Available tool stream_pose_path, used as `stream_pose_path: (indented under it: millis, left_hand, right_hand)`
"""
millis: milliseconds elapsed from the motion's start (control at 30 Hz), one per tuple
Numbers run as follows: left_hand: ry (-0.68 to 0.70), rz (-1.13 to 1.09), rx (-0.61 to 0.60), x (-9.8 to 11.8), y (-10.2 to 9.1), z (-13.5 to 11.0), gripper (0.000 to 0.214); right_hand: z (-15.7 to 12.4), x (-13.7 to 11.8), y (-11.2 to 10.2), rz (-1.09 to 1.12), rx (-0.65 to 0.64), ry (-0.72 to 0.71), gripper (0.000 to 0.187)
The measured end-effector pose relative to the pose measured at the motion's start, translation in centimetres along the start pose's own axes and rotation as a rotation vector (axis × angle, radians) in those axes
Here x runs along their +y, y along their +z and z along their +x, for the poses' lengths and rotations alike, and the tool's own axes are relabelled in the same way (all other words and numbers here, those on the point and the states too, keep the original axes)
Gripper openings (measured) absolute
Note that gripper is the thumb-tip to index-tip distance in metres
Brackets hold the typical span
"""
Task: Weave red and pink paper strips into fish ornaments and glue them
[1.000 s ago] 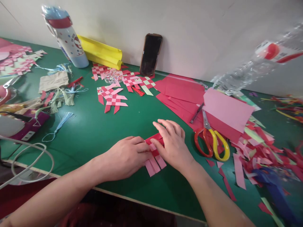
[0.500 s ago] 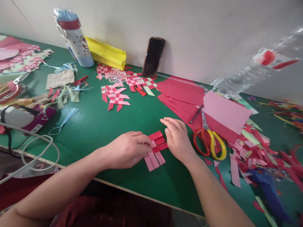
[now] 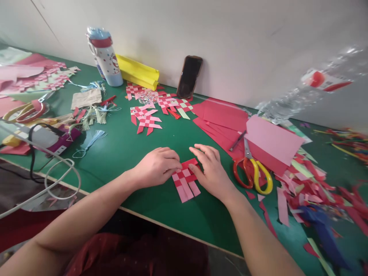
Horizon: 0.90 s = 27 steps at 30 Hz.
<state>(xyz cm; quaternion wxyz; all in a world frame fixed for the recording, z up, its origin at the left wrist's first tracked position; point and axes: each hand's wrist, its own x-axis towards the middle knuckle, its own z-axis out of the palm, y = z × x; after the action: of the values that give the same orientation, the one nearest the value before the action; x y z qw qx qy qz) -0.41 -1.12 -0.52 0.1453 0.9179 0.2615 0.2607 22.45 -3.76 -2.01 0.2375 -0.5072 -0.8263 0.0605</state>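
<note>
A small weave of red and pink paper strips (image 3: 186,185) lies flat on the green table, its pink ends pointing toward me. My left hand (image 3: 157,165) pinches the upper left edge of the weave between thumb and curled fingers. From the other side, my right hand (image 3: 212,172) rests its thumb on the red strips, the other fingers stretched out past the top edge. Just right of that hand lie scissors (image 3: 251,172) with one red and one yellow handle. Finished woven paper fish (image 3: 145,119) sit farther back on the table.
Red paper sheets (image 3: 220,115), a pink sheet (image 3: 273,140) and a dark pen (image 3: 237,140) lie behind the scissors. Paper scraps (image 3: 307,180) cover the right side. A phone (image 3: 189,76) and a drink bottle (image 3: 107,61) stand by the wall. Cables (image 3: 61,165) and tassels (image 3: 92,142) are left.
My right thumb has come down onto the weave. The left fingers have moved to its upper left edge, and more of the red and pink checks now show. The view has shifted slightly.
</note>
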Motion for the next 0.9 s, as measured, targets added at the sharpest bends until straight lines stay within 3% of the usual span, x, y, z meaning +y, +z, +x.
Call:
stream_pose_path:
  millis: [200,333,467,567,733,900]
  left_hand:
    - [-0.045,0.09,-0.021,-0.4,-0.8,-0.2,0.027]
    - [-0.034,0.198,-0.084,2.1,-1.4,-1.7,0.026]
    - [-0.084,0.342,-0.117,5.7,-0.4,-4.4,0.044]
    - [-0.136,0.401,-0.117,7.3,0.9,-5.9,0.057]
    - [-0.073,0.405,-0.141,7.6,2.3,-6.7,0.063]
    - [-0.01,0.392,-0.109,7.3,2.6,-6.8,0.059]
  right_hand:
    - [-0.1,0.3,0.0,-0.001,-0.004,0.001,0.041]
    - [0.0,0.5,-0.4,0.02,0.015,-0.017,0.034]
    - [0.0,0.2,-0.6,0.032,-0.019,-0.051,0.029]
    - [-0.1,-0.1,-0.6,0.034,-0.02,-0.073,0.027]
    - [-0.2,-0.8,-0.4,0.018,-0.05,-0.107,0.033]
    - [0.2,-2.3,-0.1,-0.005,-0.186,-0.129,0.037]
